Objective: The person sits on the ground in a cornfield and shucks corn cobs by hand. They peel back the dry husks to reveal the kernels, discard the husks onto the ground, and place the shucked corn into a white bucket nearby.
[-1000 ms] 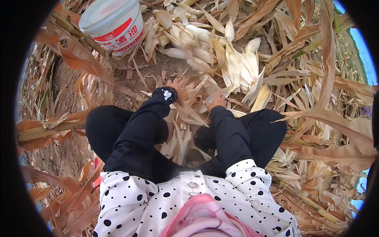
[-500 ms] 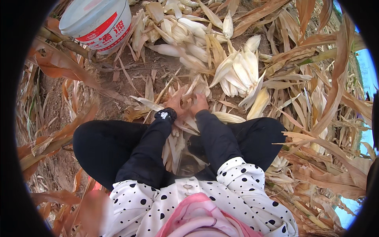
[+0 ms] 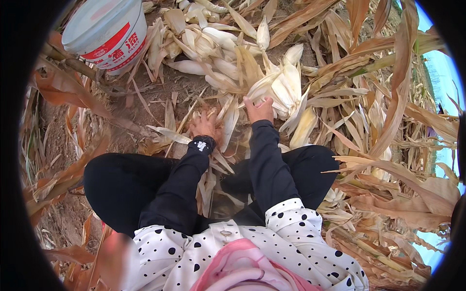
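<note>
My left hand (image 3: 206, 125), a little blurred, lies palm down over dry corn husks (image 3: 228, 116) on the soil, its fingers spread. Further right, my right hand (image 3: 259, 109) reaches up to a fanned bunch of pale corn husks (image 3: 285, 92). Its thumb and forefinger stand apart at the bunch's lower left edge, with nothing I can make out between them; the other fingers are partly hidden. A single pale, husk-covered corn ear (image 3: 304, 127) lies right of that hand. Loose husk strips (image 3: 206, 186) are between my legs.
A white paint bucket with a red label (image 3: 109, 36) stands at the far left. Beyond my hands lies a heap of corn ears in pale husks (image 3: 208, 43). Dry corn stalks and leaves (image 3: 388, 116) crowd the right side, more (image 3: 68, 97) the left. My folded legs (image 3: 128, 186) flank the near ground.
My hands were close together over the husks; now they are apart. The right hand has moved up to the husk bunch, the left slightly left. The whole view has shifted a little.
</note>
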The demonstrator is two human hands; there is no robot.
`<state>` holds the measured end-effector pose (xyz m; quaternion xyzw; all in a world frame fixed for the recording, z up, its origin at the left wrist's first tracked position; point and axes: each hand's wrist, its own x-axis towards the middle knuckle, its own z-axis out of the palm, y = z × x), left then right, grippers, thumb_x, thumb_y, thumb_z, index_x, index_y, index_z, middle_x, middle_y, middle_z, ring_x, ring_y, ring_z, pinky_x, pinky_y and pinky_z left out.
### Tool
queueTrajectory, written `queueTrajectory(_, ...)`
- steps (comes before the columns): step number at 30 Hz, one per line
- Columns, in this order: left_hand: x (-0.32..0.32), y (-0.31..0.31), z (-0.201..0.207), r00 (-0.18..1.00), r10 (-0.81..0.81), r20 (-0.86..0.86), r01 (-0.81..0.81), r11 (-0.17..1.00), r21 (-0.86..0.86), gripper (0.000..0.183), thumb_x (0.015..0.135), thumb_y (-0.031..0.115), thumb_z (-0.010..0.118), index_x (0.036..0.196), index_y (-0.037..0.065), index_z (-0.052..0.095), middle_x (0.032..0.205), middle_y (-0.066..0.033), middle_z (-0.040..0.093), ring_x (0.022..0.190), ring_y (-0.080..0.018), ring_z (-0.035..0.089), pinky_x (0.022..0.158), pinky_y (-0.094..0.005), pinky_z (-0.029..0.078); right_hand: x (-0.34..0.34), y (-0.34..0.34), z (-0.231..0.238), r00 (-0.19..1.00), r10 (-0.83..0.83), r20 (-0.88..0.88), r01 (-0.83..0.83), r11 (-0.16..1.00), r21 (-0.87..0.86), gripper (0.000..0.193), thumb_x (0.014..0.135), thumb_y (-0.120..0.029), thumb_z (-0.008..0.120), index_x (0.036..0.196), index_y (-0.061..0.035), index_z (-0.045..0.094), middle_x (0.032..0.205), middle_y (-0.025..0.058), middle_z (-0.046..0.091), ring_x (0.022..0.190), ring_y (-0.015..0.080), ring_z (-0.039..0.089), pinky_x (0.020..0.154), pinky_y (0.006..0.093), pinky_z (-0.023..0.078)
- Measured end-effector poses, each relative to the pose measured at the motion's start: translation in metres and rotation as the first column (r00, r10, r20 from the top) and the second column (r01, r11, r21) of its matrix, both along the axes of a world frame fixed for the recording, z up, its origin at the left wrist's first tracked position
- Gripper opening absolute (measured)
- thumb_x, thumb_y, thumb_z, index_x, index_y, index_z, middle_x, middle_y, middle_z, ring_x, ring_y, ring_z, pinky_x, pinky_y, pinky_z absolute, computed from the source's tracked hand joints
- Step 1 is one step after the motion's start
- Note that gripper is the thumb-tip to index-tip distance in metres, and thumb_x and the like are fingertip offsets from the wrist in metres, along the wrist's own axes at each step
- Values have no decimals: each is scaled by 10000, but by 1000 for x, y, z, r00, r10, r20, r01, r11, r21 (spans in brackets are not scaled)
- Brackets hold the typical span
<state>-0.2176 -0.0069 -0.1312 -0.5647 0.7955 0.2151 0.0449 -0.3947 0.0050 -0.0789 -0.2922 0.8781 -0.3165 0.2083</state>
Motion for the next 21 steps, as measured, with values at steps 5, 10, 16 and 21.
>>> queueTrajectory(5, -13, 4, 7, 982, -104, -157, 102, 995, -24, 786, 705, 377, 703, 1400, 298, 344, 1390, -119, 363, 1247, -355, 379, 1005, -604, 281, -25, -32, -43, 990, -144, 13, 143, 967, -213, 681, 647, -418, 767, 1083, 66, 567, 898, 167, 631, 840, 253, 605, 791, 351, 466)
queueTrajectory(10, -20, 5, 1, 976, -135, -172, 133, 991, -26, 839, 666, 335, 719, 1407, 282, 328, 1431, -139, 294, 1233, -369, 376, 983, -595, 303, -51, -31, -50, 998, 53, -41, -59, 988, -139, 338, 768, -295, 592, 788, 40, 627, 806, 260, 620, 818, 409, 603, 766, 429, 466)
queueTrajectory(16, -12, 0, -43, 966, -197, -169, 181, 978, -107, 848, 683, 345, 712, 1422, 294, 298, 1463, -147, 258, 1226, -389, 375, 944, -581, 347, -72, -46, 52, 916, 294, -272, -196, 922, 335, 328, 789, -323, 609, 860, -4, 638, 921, 222, 644, 908, 372, 618, 799, 430, 480)
queueTrajectory(21, -25, -6, -38, 951, -260, -169, 240, 962, -131, 861, 671, 363, 728, 1417, 299, 303, 1480, -146, 232, 1260, -401, 343, 927, -605, 364, -125, -40, 66, 849, 394, -353, -147, 817, 558, 567, 745, -474, 695, 1090, -39, 584, 1092, 163, 631, 1027, 298, 605, 872, 403, 476)
